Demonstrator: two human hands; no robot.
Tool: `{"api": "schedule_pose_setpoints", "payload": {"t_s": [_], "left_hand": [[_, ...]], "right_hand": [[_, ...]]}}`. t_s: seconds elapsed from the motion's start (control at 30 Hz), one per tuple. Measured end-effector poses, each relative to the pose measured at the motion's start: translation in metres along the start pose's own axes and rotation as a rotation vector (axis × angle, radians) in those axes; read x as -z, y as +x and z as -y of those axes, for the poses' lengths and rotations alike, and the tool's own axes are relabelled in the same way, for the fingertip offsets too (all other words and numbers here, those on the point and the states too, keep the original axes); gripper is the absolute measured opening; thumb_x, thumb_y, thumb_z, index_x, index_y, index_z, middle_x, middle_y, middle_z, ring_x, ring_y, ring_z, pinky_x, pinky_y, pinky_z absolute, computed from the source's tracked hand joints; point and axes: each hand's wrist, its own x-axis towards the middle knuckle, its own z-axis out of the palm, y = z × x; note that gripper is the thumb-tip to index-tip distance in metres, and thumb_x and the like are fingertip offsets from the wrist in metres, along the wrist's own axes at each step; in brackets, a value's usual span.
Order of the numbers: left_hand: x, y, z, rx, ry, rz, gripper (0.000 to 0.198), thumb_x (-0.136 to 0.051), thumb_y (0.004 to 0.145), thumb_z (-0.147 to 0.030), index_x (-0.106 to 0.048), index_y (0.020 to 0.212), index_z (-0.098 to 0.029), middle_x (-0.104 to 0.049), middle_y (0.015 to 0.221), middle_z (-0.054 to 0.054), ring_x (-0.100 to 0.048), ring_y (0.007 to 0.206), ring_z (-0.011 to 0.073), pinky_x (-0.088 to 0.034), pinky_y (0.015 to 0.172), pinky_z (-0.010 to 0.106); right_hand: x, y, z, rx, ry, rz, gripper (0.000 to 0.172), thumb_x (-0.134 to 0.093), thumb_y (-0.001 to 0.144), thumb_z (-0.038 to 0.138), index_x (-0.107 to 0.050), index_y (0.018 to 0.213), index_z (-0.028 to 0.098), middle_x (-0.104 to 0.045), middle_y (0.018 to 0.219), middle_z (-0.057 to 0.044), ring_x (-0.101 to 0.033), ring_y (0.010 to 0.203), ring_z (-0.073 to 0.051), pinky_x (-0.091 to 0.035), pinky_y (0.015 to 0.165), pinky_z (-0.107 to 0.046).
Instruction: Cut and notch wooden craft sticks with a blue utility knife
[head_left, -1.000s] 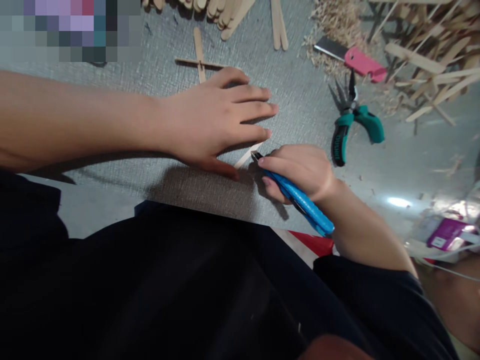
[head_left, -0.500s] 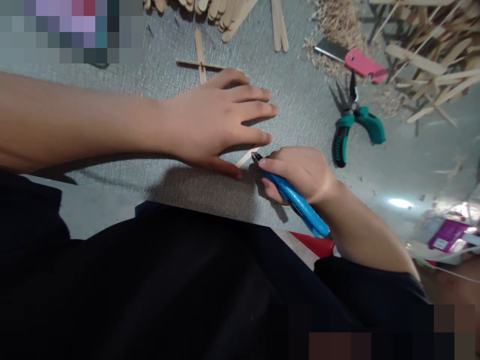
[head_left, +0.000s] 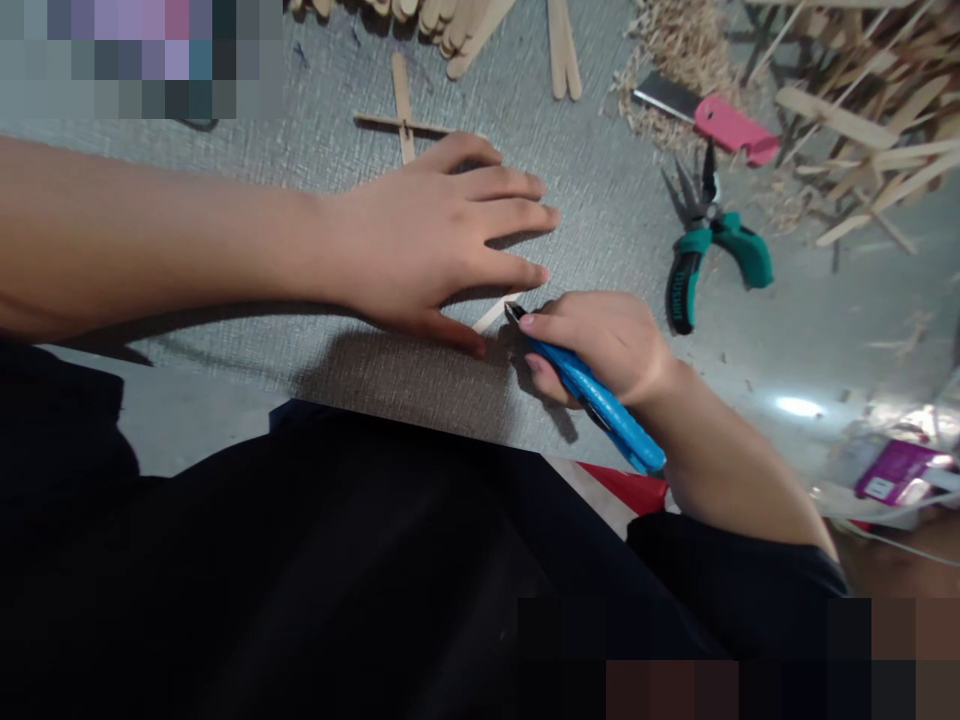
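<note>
My left hand lies spread on the grey textured tabletop, palm down, fingers apart. Between its thumb and forefinger shows part of a thin pale wooden strip; the rest is hidden under the hand. My right hand is closed around a blue utility knife. The knife's dark tip rests at the strip, beside my left forefinger. Just past the left hand, two craft sticks joined as a cross lie partly covered by it.
Pliers with green handles lie open to the right, near a pink-handled blade. Wood shavings and a heap of craft sticks fill the upper right. More sticks lie along the top. A purple box stands at far right.
The view has shifted very slightly. Both hands, the knife and the strip keep practically the same places.
</note>
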Motion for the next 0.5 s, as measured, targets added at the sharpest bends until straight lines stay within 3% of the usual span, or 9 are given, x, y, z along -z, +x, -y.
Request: {"api": "schedule_pose_setpoints", "payload": {"t_s": [0.17,0.33,0.5], "left_hand": [[0.001,0.001,0.0,0.052,-0.041,0.057,0.079,-0.064,0.115,-0.071,-0.064,0.18,-0.026,-0.043,0.201,0.011,-0.033,0.19,0.0459,-0.019,0.155,0.074],[0.0,0.003,0.002,0.011,0.057,0.058,0.084,-0.062,0.116,-0.077,-0.062,0.18,-0.022,-0.044,0.2,0.016,-0.037,0.188,0.0473,-0.028,0.15,0.076],[-0.002,0.002,0.006,-0.06,0.063,-0.015,0.086,-0.051,0.121,-0.081,-0.064,0.175,-0.015,-0.05,0.193,0.02,-0.044,0.183,0.0511,-0.035,0.144,0.079]], "right_hand": [[-0.001,0.004,0.0,0.03,0.017,-0.035,0.032,-0.064,0.115,0.031,-0.063,0.147,0.03,-0.081,0.091,0.001,-0.077,0.074,-0.022,-0.059,0.066,-0.038],[0.001,0.007,0.0,0.064,0.019,-0.042,0.031,-0.065,0.114,0.026,-0.064,0.144,0.026,-0.078,0.09,0.001,-0.072,0.074,-0.021,-0.054,0.066,-0.036],[0.008,0.013,0.004,-0.014,0.06,0.067,0.018,-0.06,0.113,0.025,-0.068,0.129,0.026,-0.071,0.084,0.002,-0.068,0.071,-0.021,-0.05,0.067,-0.037]]}}
